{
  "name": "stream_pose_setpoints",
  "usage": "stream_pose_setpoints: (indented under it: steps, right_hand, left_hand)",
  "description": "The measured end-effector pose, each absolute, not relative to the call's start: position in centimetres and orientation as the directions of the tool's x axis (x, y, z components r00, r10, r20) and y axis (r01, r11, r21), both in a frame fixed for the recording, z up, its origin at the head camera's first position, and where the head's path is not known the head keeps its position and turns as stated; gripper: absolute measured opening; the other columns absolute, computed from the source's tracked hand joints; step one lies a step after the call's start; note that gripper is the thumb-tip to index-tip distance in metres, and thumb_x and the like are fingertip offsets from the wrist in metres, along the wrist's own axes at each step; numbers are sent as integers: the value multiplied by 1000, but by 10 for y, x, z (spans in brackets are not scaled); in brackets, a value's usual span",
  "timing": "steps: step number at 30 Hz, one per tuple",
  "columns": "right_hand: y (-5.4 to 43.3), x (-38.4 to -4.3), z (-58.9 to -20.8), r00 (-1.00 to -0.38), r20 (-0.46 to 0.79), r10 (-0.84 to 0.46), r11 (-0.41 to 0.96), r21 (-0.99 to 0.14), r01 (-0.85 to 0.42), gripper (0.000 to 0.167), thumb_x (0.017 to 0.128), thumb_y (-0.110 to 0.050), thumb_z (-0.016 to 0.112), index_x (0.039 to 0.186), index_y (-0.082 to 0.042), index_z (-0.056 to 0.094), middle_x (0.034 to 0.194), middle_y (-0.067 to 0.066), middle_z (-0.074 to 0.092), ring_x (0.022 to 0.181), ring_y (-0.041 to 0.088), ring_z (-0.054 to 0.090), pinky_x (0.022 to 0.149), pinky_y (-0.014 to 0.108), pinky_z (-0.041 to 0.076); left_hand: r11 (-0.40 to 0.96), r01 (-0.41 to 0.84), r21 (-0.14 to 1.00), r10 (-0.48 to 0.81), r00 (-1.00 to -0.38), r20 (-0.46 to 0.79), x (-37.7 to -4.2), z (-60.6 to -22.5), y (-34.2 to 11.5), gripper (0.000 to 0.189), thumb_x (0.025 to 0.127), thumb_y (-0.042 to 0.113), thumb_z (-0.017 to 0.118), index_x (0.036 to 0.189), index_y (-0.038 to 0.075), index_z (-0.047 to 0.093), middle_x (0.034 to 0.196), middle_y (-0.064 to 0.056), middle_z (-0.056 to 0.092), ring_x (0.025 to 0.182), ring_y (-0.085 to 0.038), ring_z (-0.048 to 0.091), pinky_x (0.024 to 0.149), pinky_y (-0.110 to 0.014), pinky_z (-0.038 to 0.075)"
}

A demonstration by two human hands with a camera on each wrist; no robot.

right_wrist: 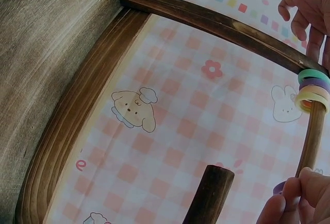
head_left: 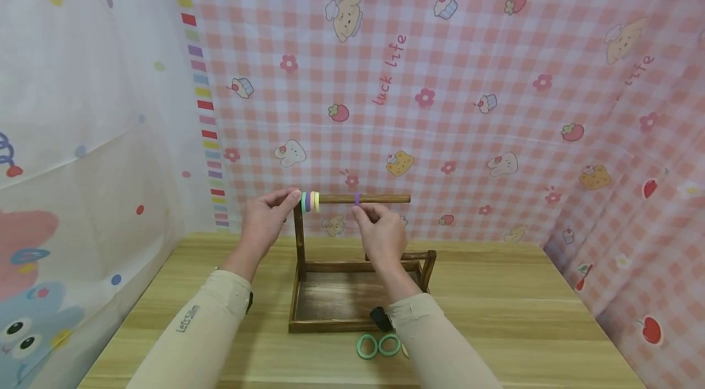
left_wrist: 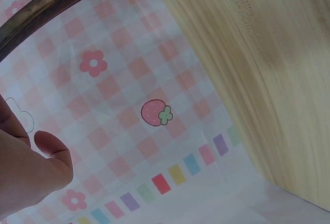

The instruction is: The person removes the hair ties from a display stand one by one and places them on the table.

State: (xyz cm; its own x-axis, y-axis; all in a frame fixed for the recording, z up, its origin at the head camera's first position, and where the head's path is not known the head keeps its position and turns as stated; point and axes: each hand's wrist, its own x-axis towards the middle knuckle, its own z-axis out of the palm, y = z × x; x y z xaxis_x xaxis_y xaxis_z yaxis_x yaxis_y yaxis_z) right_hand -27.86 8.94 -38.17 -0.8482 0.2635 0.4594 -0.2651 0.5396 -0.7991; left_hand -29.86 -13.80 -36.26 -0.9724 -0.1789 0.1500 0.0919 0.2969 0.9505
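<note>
Four rings (head_left: 311, 201), green, purple, pale orange and yellow, sit bunched on the wooden bar (head_left: 385, 199) at its post end, and a thin purple ring (head_left: 358, 198) encircles it farther toward the free end. The right hand (head_left: 384, 231) pinches that purple ring; the left hand (head_left: 263, 222) pinches the bar's post end, above the post (head_left: 300, 239). Below the bar stands a tray (head_left: 341, 326); nearer the person than the bar, two green rings (head_left: 358, 347) lie on the table (head_left: 496, 346).

If dragged at a slant, the purple ring could bind against the bar. Since the free end appears to have no stopper, tipping the bar could let rings slide off.

"luck life" is printed on the checked cloth (head_left: 468, 150) behind the bar; the left sleeve (head_left: 193, 328), left of the bar, seems to read "LetsSlim".
</note>
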Motion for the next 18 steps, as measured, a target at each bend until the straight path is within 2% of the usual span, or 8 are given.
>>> stream_pose_setpoints:
  steps: [4, 8, 12, 15, 18]
  right_hand:
    - [90, -279, -381, -842, 470, 265, 540, -796, -273, 20, 98, -42, 79, 104, -24, 86, 90, -3, 82, 74, 14, 72, 65, 35, 54]
    - [90, -280, -381, -835, 475, 276, 545, -794, -271, 19, 97, -41, 80, 103, -24, 86, 89, -3, 82, 74, 14, 72, 65, 35, 54]
    - [91, -281, -381, -836, 470, 283, 549, -794, -261, 19, 97, -41, 81, 101, -24, 86, 88, -3, 82, 74, 15, 73, 65, 36, 54]
    - [92, -281, -381, -837, 468, 283, 547, -796, -260, 19, 97, -41, 81, 101, -24, 86, 88, -3, 82, 74, 16, 73, 64, 35, 53]
    - [93, -281, -381, -838, 468, 281, 543, -797, -264, 18, 97, -40, 81, 102, -23, 86, 88, -2, 82, 74, 16, 72, 63, 34, 52]
  left_hand:
    - [301, 92, 949, -179, -972, 151, -298, -362, -138, 54, 98, 59, 73, 135, 21, 76, 136, -10, 74, 106, -23, 67, 95, -44, 59]
    - [302, 91, 949, -179, -972, 150, -298, -362, -138, 54, 98, 59, 72, 135, 20, 75, 137, -9, 74, 112, -24, 67, 90, -34, 59]
    - [306, 91, 948, -185, -971, 153, -299, -363, -138, 53, 98, 58, 73, 134, 20, 76, 136, -9, 74, 111, -23, 67, 83, -25, 57]
    - [314, 90, 945, -191, -969, 156, -299, -363, -138, 52, 98, 58, 73, 133, 20, 77, 134, -10, 75, 108, -23, 68, 82, -25, 57]
    - [322, 88, 943, -197, -968, 158, -300, -364, -137, 51, 98, 58, 73, 132, 20, 77, 133, -9, 76, 106, -22, 68, 85, -30, 59]
